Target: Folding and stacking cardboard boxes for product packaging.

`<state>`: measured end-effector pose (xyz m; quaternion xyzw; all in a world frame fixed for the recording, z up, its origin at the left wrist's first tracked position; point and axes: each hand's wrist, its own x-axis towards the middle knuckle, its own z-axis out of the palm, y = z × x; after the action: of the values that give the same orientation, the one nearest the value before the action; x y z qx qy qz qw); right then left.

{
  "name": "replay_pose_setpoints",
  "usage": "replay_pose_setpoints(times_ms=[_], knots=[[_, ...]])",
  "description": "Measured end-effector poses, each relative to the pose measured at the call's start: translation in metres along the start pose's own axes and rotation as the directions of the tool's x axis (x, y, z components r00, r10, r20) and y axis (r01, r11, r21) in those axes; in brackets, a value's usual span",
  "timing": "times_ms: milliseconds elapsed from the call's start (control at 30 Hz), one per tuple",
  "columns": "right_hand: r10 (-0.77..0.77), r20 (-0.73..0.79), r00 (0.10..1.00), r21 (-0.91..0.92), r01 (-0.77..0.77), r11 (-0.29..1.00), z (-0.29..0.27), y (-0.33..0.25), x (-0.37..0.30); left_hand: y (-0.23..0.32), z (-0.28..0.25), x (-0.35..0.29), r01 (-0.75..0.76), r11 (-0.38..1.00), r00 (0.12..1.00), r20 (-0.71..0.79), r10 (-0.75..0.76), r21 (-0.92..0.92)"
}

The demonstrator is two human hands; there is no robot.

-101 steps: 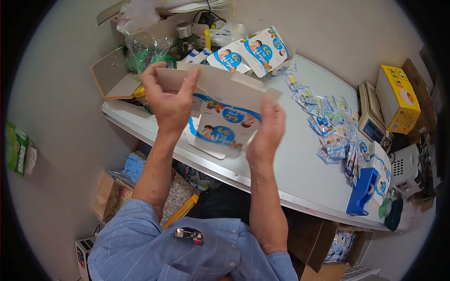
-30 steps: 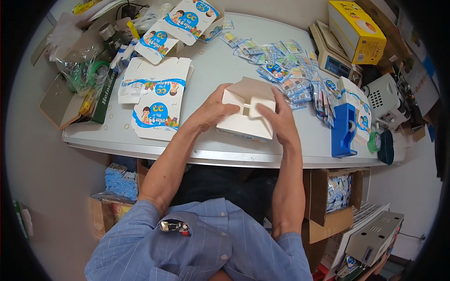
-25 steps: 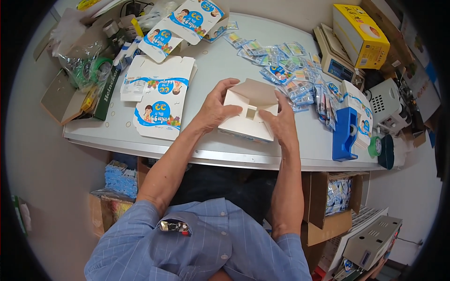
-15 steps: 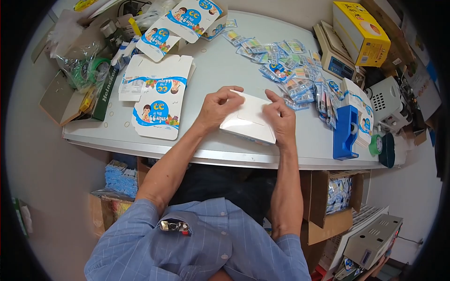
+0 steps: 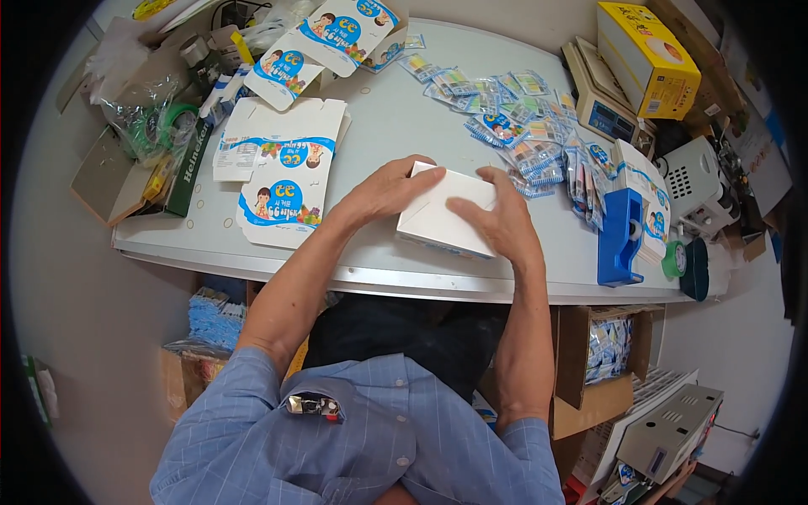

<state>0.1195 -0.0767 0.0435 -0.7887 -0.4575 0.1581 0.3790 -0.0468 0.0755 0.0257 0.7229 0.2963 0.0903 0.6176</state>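
A small cardboard box (image 5: pixel 431 217) stands on the table near its front edge, its plain white face up and a strip of printed side showing toward me. My left hand (image 5: pixel 385 192) grips its far left corner, the thumb lying along the top face. On the opposite side, my right hand (image 5: pixel 508 220) wraps the right edge with its thumb pressed on the white face. The fingertips behind the box are partly hidden. Left of my hands lie flattened printed cartons (image 5: pixel 282 198) in white and blue.
Small clear sachets (image 5: pixel 522 126) lie heaped beyond the box. To the right are a blue tape dispenser (image 5: pixel 621 240), a stack of folded cartons (image 5: pixel 644 189), a scale (image 5: pixel 608 118) and a yellow box (image 5: pixel 652 59). Printed boxes (image 5: pixel 349 34) stand at the far left.
The thumbs have moved from closing the flap to lying flat on the top face. The flap, with its edge visible before, now lies flush. The box has barely moved.
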Motion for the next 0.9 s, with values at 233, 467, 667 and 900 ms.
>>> replay_pose_setpoints(times_ms=[233, 467, 667, 900], knots=[[-0.053, 0.009, 0.999, 0.303, 0.048, 0.952, -0.002, 0.02, -0.005, -0.001, -0.003, -0.003, 0.042, 0.993, 0.999, -0.01, -0.043, -0.11], [0.345, -0.369, 0.863, 0.746, 0.054, 0.663, -0.014, 0.046, -0.003, 0.075, -0.023, 0.003, -0.578, 0.625, 0.646, -0.174, 0.743, 0.525], [0.17, -0.302, 0.938, 0.66, 0.077, 0.748, 0.015, 0.039, -0.003, 0.101, -0.056, 0.056, -0.356, 0.299, 0.304, -0.193, 0.933, 0.886], [0.104, -0.001, 0.995, 0.58, -0.084, 0.81, 0.062, 0.018, -0.018, -0.01, -0.116, -0.055, -0.135, 0.781, 0.329, -0.716, 0.616, 0.609]])
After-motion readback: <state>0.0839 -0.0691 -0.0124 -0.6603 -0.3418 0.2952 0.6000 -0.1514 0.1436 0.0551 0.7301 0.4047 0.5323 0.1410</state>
